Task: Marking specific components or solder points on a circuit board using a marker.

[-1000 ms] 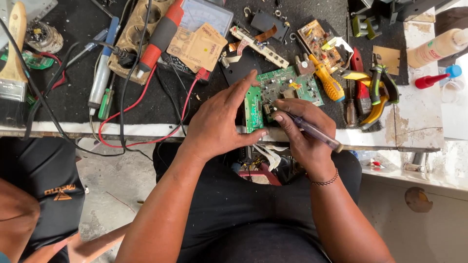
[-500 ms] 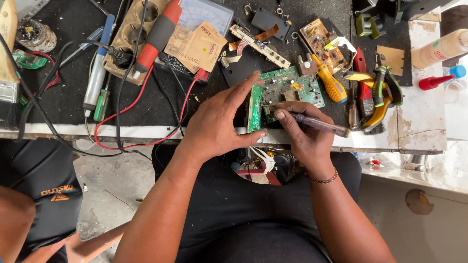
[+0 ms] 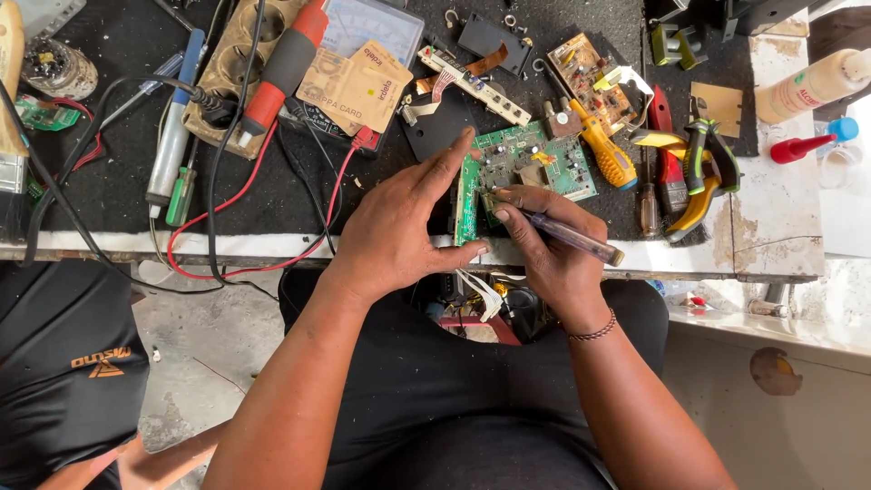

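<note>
While the left hand steadies a green circuit board at the worktop front edge, fingers spread along the board's left side and thumb under its near corner, the right hand pinches a clear-handled tool, tip on the board. Yellow-handled screwdriver lies just right of the board, pliers further right, red probe upper left.

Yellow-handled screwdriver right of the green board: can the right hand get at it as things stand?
Probably yes, once freed. The yellow-handled screwdriver lies uncovered just beyond the green circuit board, close to the right hand, but that hand holds a clear-handled tool on the board.
</note>
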